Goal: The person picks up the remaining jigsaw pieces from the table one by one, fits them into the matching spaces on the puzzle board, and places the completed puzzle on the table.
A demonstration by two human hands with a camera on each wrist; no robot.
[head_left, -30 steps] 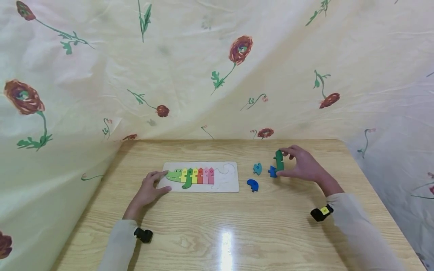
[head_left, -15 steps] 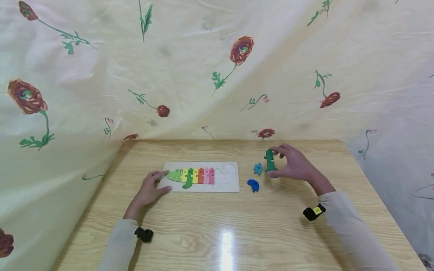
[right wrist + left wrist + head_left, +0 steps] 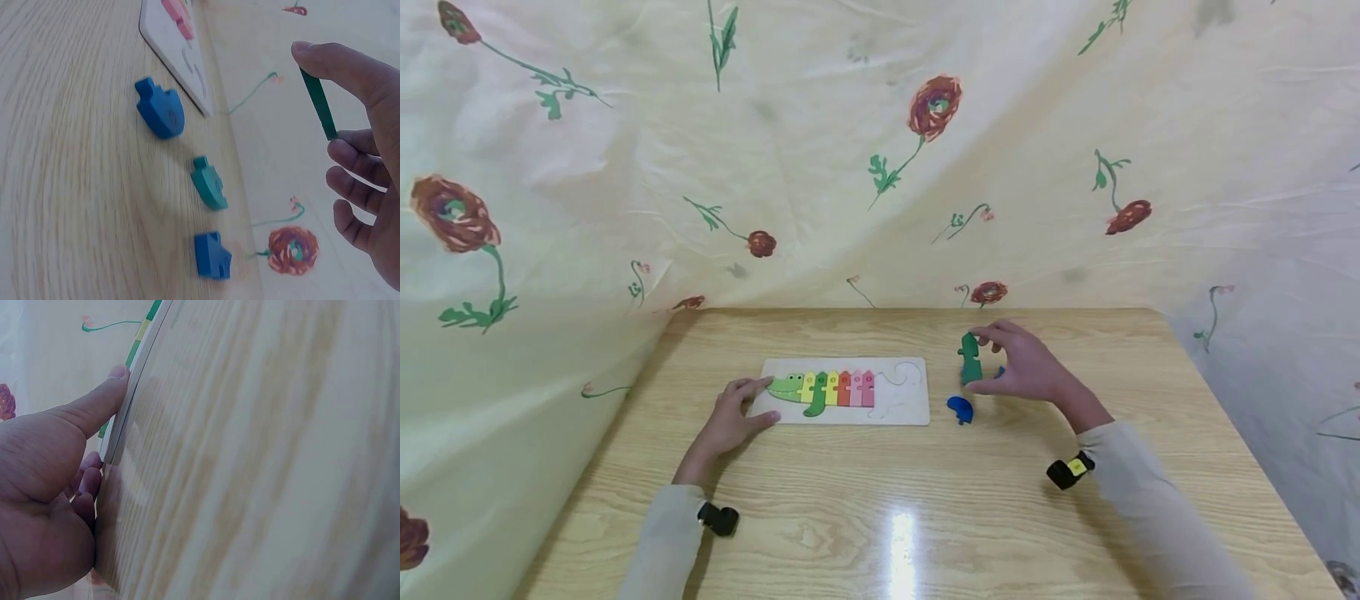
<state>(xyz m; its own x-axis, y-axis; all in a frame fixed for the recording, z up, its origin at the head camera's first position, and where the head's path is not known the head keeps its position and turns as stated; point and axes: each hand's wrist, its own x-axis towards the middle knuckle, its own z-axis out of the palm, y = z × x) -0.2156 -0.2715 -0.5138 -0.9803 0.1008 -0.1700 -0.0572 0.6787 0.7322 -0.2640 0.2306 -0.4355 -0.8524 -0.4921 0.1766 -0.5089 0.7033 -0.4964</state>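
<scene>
My right hand pinches a long green puzzle piece by its two ends, thumb at the near end and fingertips at the far end. In the right wrist view that green piece is seen edge-on, raised off the table. At the left end of a white puzzle board, my left hand grips the board between thumb and fingers. A crocodile head piece and several coloured, numbered pieces lie in the board. Toward its right end show bare drawn outlines.
Right of the board lies a curved blue piece. A teal piece, mostly hidden by the green one in the head view, and another blue piece lie beyond it. A flowered cloth hangs behind the wooden table.
My right hand has carried the green piece leftward, from above the far blue piece to over the teal piece. The left hand and the board have stayed in place.
</scene>
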